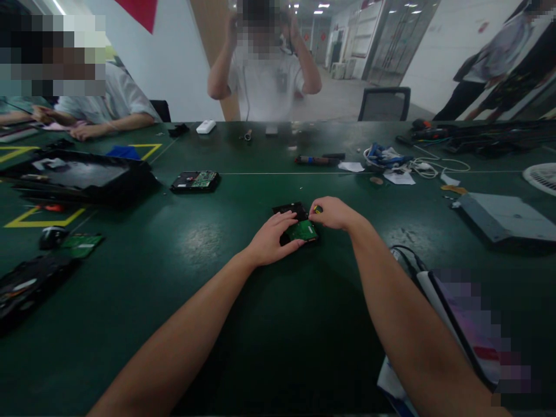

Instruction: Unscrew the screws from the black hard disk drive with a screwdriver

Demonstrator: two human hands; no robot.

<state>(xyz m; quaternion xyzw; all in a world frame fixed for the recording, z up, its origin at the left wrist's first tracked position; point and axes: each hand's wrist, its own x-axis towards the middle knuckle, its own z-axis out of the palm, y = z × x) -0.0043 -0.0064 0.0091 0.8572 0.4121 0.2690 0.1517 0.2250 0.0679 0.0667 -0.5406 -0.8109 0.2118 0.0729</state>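
Observation:
A hard drive (305,230) with a green circuit board and black casing lies on the green table in front of me. My left hand (274,236) holds it steady, with fingers over its left part and the thumb along the near edge. At the drive's right far corner, my right hand (332,213) is closed around a small screwdriver (318,209) with a yellow and black handle end. The screwdriver's tip is hidden by the fingers.
Another hard drive (195,181) lies farther left, near a black casing (82,176). A green circuit board (82,245) sits at left. On the right are a grey metal box (508,217) and a tablet-like device (463,330). People are across the table.

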